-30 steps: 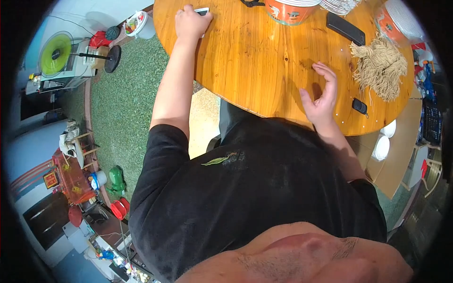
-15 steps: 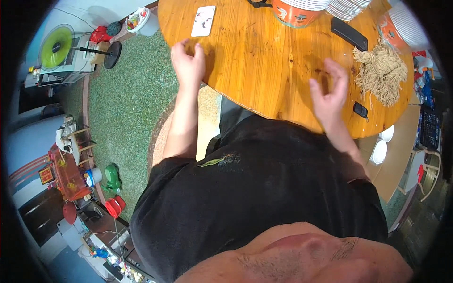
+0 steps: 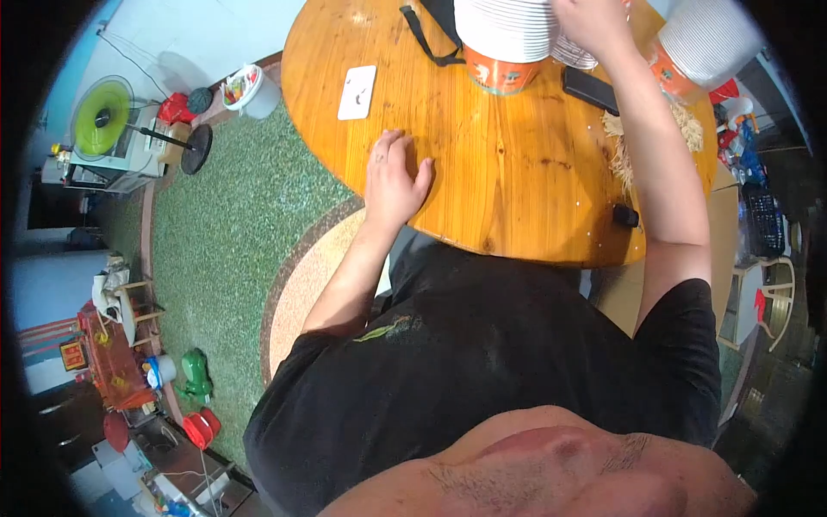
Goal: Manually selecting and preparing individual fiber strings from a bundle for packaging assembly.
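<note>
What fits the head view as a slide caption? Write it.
Right hand beside stacked orange-and-white bowls, left hand at the wooden table.

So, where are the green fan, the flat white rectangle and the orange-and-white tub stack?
Green fan [image 3: 102,115]: head view, on its hub.
Flat white rectangle [image 3: 357,93]: head view, middle of its face.
Tub stack [image 3: 504,34]: head view, on its white rims.

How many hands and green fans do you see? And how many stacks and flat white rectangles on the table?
Hands: 2 (left hand, right hand)
Green fans: 1
Stacks: 3 (front stack, partly hidden middle stack, right stack)
Flat white rectangles: 1
Total: 7
</note>
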Available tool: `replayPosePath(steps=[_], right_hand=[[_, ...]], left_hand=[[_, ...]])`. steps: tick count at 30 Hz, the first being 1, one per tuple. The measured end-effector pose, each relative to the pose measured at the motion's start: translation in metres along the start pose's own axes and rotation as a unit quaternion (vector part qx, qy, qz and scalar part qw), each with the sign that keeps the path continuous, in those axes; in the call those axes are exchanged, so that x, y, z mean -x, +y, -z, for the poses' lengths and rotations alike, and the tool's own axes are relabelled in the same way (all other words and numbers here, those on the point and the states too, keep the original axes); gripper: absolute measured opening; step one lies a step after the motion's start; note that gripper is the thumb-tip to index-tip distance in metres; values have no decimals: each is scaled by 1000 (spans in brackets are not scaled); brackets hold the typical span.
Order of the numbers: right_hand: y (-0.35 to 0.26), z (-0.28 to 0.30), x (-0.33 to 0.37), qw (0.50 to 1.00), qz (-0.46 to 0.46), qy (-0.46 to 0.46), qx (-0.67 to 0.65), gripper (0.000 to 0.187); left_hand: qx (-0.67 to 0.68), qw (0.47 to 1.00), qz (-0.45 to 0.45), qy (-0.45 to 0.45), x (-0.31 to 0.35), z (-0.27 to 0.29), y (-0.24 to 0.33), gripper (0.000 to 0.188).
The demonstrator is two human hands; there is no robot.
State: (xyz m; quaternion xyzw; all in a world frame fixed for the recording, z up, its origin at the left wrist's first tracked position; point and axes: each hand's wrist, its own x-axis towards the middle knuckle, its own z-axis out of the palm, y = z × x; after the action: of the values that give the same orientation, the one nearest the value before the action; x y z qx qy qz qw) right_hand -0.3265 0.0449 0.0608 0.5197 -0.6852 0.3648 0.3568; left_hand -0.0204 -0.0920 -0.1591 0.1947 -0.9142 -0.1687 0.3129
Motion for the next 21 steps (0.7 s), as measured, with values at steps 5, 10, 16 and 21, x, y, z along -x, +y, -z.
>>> replayPosePath(steps=[5, 10, 16, 21], right_hand=[[-29, 9, -10, 961, -41, -271, -46, 27], [-24, -5, -3, 966, -39, -257, -8, 29], [-30, -10, 0, 972, -65, -224, 33, 27], [-29, -11, 2, 986, -56, -141, 66, 24]], left_hand=[[-10, 1000, -25, 10, 4, 2, -2, 37], [-15, 999, -35, 7, -1, 0, -1, 30], [-8, 999, -34, 4, 0, 0, -2, 28], [-8, 1000, -25, -1, 1, 1, 1, 28]])
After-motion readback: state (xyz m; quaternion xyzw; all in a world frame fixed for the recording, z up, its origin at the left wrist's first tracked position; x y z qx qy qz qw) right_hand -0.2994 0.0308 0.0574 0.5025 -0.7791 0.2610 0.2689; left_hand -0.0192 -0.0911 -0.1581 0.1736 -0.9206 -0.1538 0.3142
